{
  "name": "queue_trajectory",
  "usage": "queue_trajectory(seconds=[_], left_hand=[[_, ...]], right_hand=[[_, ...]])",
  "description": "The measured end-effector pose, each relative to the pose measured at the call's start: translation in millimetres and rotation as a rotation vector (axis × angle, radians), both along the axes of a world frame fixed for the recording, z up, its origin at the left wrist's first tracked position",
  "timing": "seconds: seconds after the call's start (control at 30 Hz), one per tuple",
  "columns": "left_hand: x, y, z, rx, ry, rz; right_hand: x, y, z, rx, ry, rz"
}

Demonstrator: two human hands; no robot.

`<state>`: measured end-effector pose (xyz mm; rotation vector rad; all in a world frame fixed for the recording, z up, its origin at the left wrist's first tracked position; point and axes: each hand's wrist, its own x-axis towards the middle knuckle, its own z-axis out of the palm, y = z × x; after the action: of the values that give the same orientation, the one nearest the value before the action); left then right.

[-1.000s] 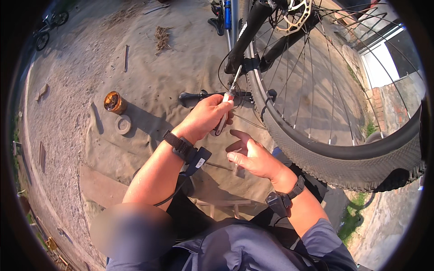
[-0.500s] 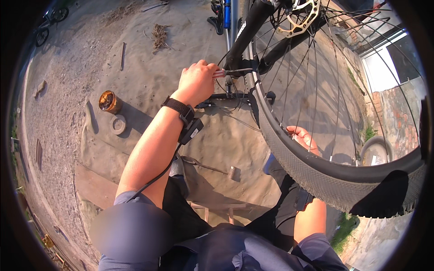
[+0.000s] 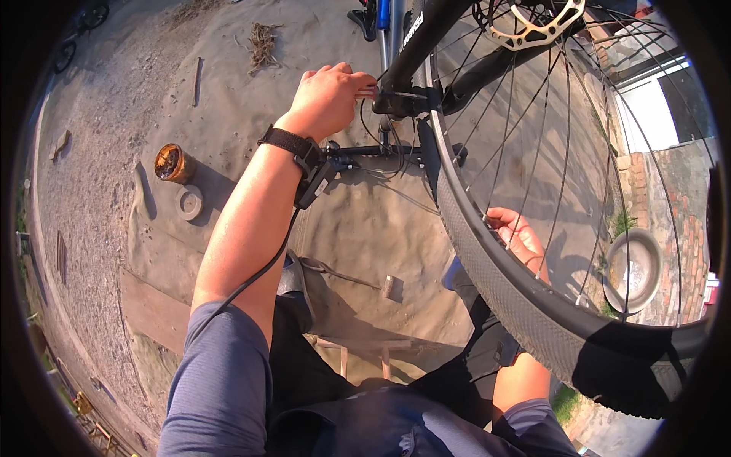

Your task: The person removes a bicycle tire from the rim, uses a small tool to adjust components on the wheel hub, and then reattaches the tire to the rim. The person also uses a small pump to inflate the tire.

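Observation:
A bicycle wheel (image 3: 487,263) with a black tyre and thin spokes fills the right side, held in a black fork (image 3: 426,46). My left hand (image 3: 327,99) is closed around the reddish handle of a screwdriver (image 3: 366,92). Its thin shaft points right, across the fork to the edge of the rim; the tip is hard to make out. Lower down, my right hand (image 3: 519,236) reaches round the wheel's far side. Its fingers are curled against the inner rim and show between the spokes. The tyre hides part of that hand. A gold-coloured brake disc (image 3: 525,34) sits above.
An open rusty can (image 3: 173,163) and a round lid (image 3: 189,202) stand on the ground sheet at left. A hammer (image 3: 388,287) lies between my legs, near a wooden stool (image 3: 365,345). A basin (image 3: 633,270) is by the brick wall at right.
The view has shifted, so the wheel and fork sit farther right and more of the basin shows. Both hands keep nearly the same places on the wheel and screwdriver.

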<state>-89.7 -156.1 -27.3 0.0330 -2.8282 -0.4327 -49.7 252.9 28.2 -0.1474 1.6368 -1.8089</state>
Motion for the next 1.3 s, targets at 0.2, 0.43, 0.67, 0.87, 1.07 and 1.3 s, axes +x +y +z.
queue_trajectory(seconds=[0.2, 0.43, 0.67, 0.87, 1.07, 1.3], left_hand=[[-4, 1, -6, 0.030, 0.022, -0.015], [-8, -1, -8, 0.037, -0.022, 0.012], [-9, -1, -9, 0.025, -0.051, 0.023], [-10, 0, -11, 0.012, -0.057, 0.027], [-13, 0, -12, 0.003, -0.102, 0.028], [-14, -1, -17, 0.000, -0.096, 0.010]], right_hand=[[2, -2, 3, -0.012, -0.019, -0.019], [5, -6, 4, -0.018, -0.018, -0.041], [6, -7, 3, -0.013, -0.005, -0.047], [7, -8, 6, -0.032, -0.021, -0.051], [4, -4, 2, -0.038, -0.014, -0.034], [3, -1, -2, -0.015, 0.013, -0.017]])
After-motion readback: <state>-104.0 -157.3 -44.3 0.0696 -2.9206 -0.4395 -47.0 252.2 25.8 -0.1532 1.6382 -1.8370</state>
